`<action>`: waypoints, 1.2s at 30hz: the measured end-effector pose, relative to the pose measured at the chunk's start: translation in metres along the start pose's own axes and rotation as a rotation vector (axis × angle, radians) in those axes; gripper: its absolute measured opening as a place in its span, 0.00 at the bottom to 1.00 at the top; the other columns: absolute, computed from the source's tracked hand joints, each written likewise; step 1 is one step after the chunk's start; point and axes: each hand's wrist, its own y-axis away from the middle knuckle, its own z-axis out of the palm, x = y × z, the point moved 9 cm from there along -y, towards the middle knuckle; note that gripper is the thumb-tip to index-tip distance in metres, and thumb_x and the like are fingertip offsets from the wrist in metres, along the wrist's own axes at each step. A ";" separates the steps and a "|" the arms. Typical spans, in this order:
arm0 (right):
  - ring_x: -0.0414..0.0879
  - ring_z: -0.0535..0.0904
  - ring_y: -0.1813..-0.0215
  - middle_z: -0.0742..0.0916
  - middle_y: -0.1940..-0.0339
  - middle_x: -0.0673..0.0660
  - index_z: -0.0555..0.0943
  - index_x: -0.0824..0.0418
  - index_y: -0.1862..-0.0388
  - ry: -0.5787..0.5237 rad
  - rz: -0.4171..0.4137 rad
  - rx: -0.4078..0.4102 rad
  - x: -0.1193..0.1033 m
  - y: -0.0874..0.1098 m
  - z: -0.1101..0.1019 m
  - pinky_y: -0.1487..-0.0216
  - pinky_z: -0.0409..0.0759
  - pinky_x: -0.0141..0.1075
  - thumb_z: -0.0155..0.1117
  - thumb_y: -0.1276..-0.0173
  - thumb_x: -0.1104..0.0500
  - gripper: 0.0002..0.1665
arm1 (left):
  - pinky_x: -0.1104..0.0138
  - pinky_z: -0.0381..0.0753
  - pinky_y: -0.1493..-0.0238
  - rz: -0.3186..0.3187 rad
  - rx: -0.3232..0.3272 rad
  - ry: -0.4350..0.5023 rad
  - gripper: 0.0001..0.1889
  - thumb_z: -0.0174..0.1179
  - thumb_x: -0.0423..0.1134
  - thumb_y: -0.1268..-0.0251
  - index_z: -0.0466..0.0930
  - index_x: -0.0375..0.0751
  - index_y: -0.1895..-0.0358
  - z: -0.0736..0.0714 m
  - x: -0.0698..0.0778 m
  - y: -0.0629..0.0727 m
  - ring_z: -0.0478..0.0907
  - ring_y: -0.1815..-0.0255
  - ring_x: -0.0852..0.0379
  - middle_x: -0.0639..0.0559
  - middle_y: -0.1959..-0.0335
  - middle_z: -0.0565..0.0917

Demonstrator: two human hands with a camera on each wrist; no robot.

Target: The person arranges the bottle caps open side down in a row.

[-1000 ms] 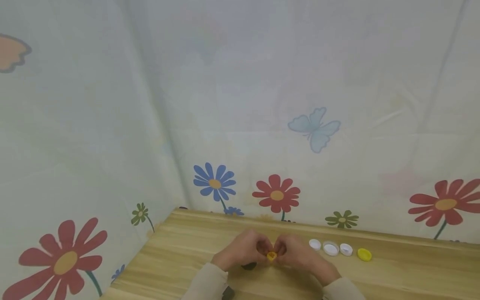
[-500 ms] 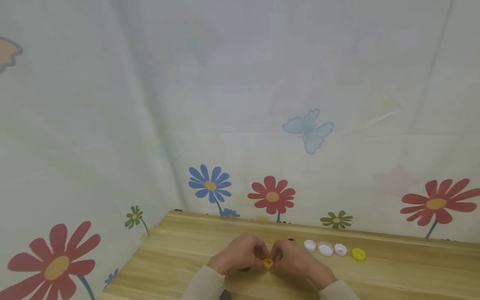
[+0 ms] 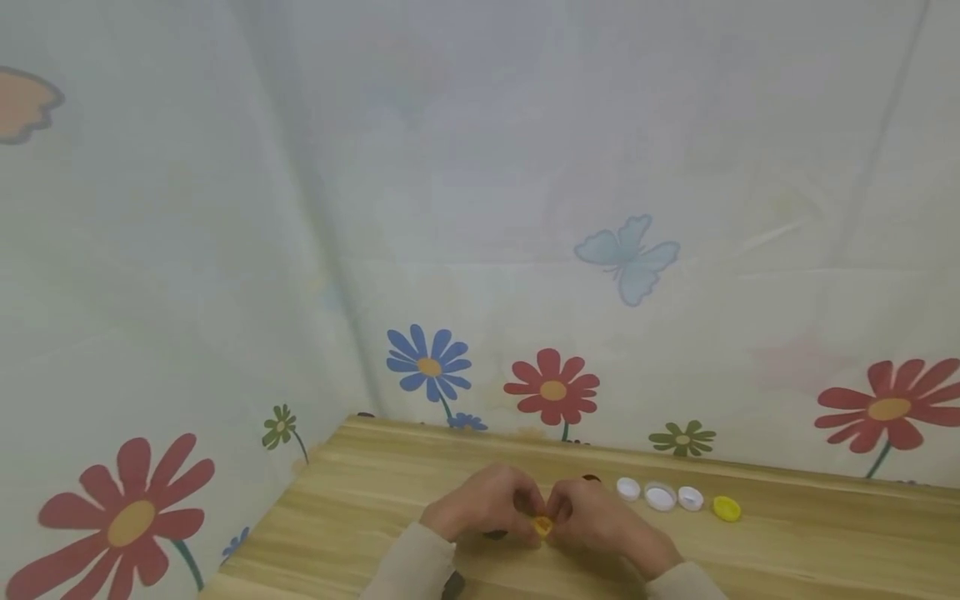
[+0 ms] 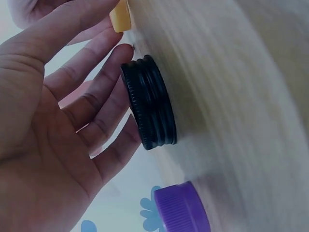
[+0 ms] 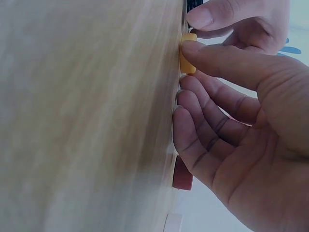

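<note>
Both hands meet over the wooden table around a small orange bottle cap [image 3: 542,526]. My right hand [image 3: 596,518] pinches the cap [image 5: 188,55] between thumb and forefinger, its other fingers curled close to the tabletop. Across from it, my left hand [image 3: 487,504] holds the cap's other side with thumb and forefinger. Behind the left fingers lies a ridged black cap [image 4: 149,101], partly hidden in the head view. A purple cap [image 4: 182,208] sits further along, below the left hand in the left wrist view. A dark red cap [image 5: 183,174] is just beyond the right hand's fingers.
To the right, a row of white caps [image 3: 660,497] and a yellow cap [image 3: 727,508] runs along the wooden table [image 3: 817,542]. A flower-printed curtain [image 3: 480,208] hangs behind the table's back edge and down its left side.
Both hands have come slightly nearer the body with the orange cap between them. The dark red cap now shows behind the right hand. The other caps stay where they were.
</note>
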 end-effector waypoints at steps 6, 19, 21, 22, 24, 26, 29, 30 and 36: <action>0.38 0.77 0.71 0.84 0.74 0.45 0.84 0.59 0.66 -0.007 0.002 -0.015 0.000 0.000 0.001 0.67 0.77 0.34 0.81 0.47 0.65 0.13 | 0.71 0.80 0.57 -0.024 -0.020 0.006 0.13 0.85 0.36 0.51 0.92 0.50 0.62 -0.001 0.001 -0.001 0.78 0.66 0.66 0.66 0.67 0.86; 0.40 0.81 0.63 0.86 0.66 0.47 0.85 0.61 0.61 -0.057 -0.050 0.033 0.010 -0.003 -0.030 0.59 0.82 0.34 0.79 0.37 0.65 0.10 | 0.66 0.82 0.50 -0.031 0.035 0.018 0.15 0.82 0.40 0.45 0.91 0.48 0.55 -0.009 0.006 -0.013 0.80 0.61 0.65 0.62 0.61 0.88; 0.42 0.82 0.62 0.87 0.65 0.48 0.85 0.62 0.61 -0.045 -0.049 0.075 0.012 -0.003 -0.041 0.59 0.83 0.34 0.79 0.36 0.66 0.09 | 0.67 0.82 0.51 -0.009 0.072 -0.016 0.15 0.82 0.41 0.44 0.91 0.47 0.54 -0.010 0.011 -0.020 0.81 0.61 0.65 0.62 0.61 0.88; 0.43 0.82 0.61 0.87 0.65 0.49 0.85 0.63 0.61 -0.034 -0.043 0.098 0.013 -0.003 -0.047 0.58 0.83 0.35 0.79 0.36 0.66 0.10 | 0.68 0.82 0.52 0.001 0.093 -0.034 0.15 0.81 0.40 0.44 0.90 0.46 0.54 -0.010 0.013 -0.024 0.82 0.60 0.66 0.62 0.61 0.88; 0.45 0.83 0.60 0.87 0.64 0.50 0.85 0.62 0.61 -0.001 -0.009 0.143 0.018 -0.002 -0.056 0.57 0.84 0.38 0.79 0.37 0.66 0.10 | 0.69 0.82 0.52 0.013 0.129 -0.060 0.16 0.81 0.41 0.43 0.90 0.46 0.53 -0.009 0.017 -0.033 0.82 0.60 0.66 0.61 0.61 0.88; 0.48 0.84 0.57 0.88 0.63 0.51 0.85 0.62 0.61 0.041 0.053 0.174 0.025 -0.001 -0.063 0.54 0.85 0.43 0.81 0.38 0.65 0.11 | 0.69 0.82 0.52 0.012 0.154 -0.071 0.17 0.82 0.41 0.43 0.90 0.44 0.52 -0.007 0.019 -0.041 0.83 0.59 0.65 0.59 0.60 0.89; 0.53 0.85 0.53 0.88 0.60 0.53 0.86 0.60 0.60 0.088 0.141 0.192 0.034 0.000 -0.069 0.48 0.84 0.52 0.83 0.39 0.62 0.13 | 0.67 0.82 0.51 -0.011 0.177 -0.060 0.18 0.81 0.40 0.43 0.90 0.43 0.50 -0.001 0.022 -0.050 0.83 0.59 0.64 0.56 0.60 0.89; 0.54 0.85 0.51 0.89 0.59 0.53 0.86 0.60 0.60 0.102 0.160 0.192 0.036 0.000 -0.069 0.47 0.84 0.55 0.83 0.39 0.61 0.13 | 0.66 0.82 0.50 -0.022 0.181 -0.046 0.18 0.81 0.40 0.42 0.90 0.42 0.50 0.001 0.023 -0.052 0.83 0.59 0.63 0.56 0.59 0.89; 0.59 0.86 0.48 0.90 0.55 0.56 0.87 0.60 0.59 0.141 0.144 0.152 0.043 0.000 -0.065 0.43 0.82 0.58 0.83 0.41 0.64 0.14 | 0.64 0.82 0.46 -0.063 0.171 0.020 0.12 0.77 0.36 0.39 0.92 0.45 0.53 0.012 0.025 -0.059 0.82 0.57 0.63 0.59 0.60 0.90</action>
